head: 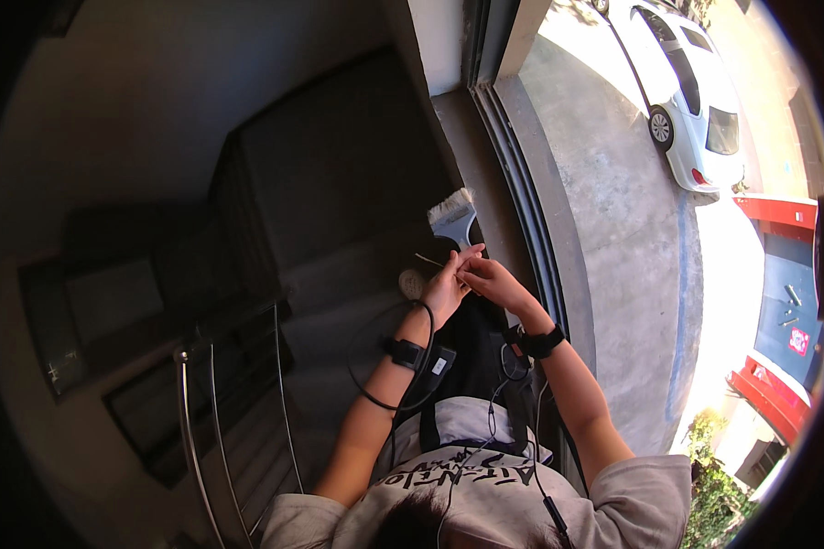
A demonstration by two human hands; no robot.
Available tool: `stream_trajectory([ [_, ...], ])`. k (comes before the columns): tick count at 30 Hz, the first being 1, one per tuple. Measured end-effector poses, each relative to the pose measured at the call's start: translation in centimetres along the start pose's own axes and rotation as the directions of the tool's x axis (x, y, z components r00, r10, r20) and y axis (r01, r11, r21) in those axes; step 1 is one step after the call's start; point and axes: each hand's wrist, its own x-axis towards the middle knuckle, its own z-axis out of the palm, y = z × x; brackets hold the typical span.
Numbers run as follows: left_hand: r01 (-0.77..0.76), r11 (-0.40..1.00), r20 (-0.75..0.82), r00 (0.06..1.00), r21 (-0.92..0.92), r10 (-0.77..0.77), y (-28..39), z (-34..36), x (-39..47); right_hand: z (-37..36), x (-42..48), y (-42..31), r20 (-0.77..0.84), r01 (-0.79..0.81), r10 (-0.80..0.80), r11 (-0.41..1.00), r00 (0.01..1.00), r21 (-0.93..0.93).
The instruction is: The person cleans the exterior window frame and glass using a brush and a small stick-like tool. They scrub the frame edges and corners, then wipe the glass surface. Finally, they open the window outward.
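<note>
A flat paintbrush (454, 218) with pale bristles and a grey-blue handle points away from me beside the window sill (484, 171). Its handle runs under the fingers of my left hand (446, 291), which appears to hold it. My right hand (498, 283) meets the left one, thumb and fingertips drawn together against its fingers. Whatever may be between those fingertips is hidden. A thin pale strand (428, 260) sticks out to the left of my left hand. Both wrists wear black bands, and a black cable (429, 322) loops around my left forearm.
A sliding-window track (522, 178) runs along the sill on my right. Outside are a concrete yard (611, 226) and a white car (693, 103). Metal stair railings (187, 412) stand at lower left, near dark steps. A round pale object (410, 283) lies beyond my left wrist.
</note>
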Motion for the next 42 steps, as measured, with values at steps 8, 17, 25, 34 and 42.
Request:
stream_trajectory([
  [8,-0.002,0.999,0.021,1.0,0.053,0.001,0.5,-0.7,0.7,0.8,-0.6,-0.2,0.083,-0.101,0.083,0.966,0.993,0.238],
  [17,0.129,0.989,-0.29,0.952,0.074,-0.102,-0.8,-4.8,1.5,3.5,-0.7,-1.3,-0.163,-0.252,0.38,0.822,0.91,0.511],
  [25,0.06,0.992,-0.491,0.871,0.111,0.002,-1.1,-5.4,1.1,-8.4,6.1,5.3,-0.595,0.007,0.123,0.978,0.794,0.21],
  [34,0.097,0.992,-0.589,0.808,0.082,-0.031,-6.5,-8.2,-0.5,-21.2,22.2,3.5,-0.552,-0.386,-0.331,0.449,0.766,-0.806],
  [42,0.103,0.988,-0.647,0.763,0.116,-0.004,-8.4,-9.3,-1.1,-23.2,29.1,1.5,-0.487,-0.424,-0.391,0.24,0.781,-0.873],
])
